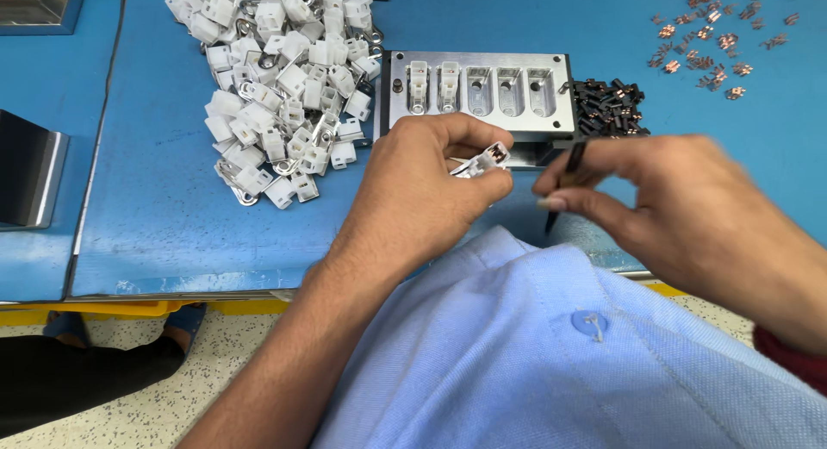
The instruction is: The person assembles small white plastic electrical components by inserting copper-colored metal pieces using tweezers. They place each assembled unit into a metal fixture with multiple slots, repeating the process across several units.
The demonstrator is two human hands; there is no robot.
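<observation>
My left hand (426, 186) pinches a small white plastic housing (491, 159) between thumb and fingers, just in front of a metal fixture block (560, 100). The block has several slots; the two leftmost hold white housings (419, 80), the others stand bare. My right hand (689, 199) grips a thin black pointed tool (564, 177), tip down, a short way right of the held housing. A pile of small black parts (610, 104) lies at the block's right edge.
A large heap of white housings with metal clips (280, 78) covers the blue table (155, 199) at the left. Small copper contacts (711, 35) are scattered at the far right. A metal box (26, 169) sits at the left edge.
</observation>
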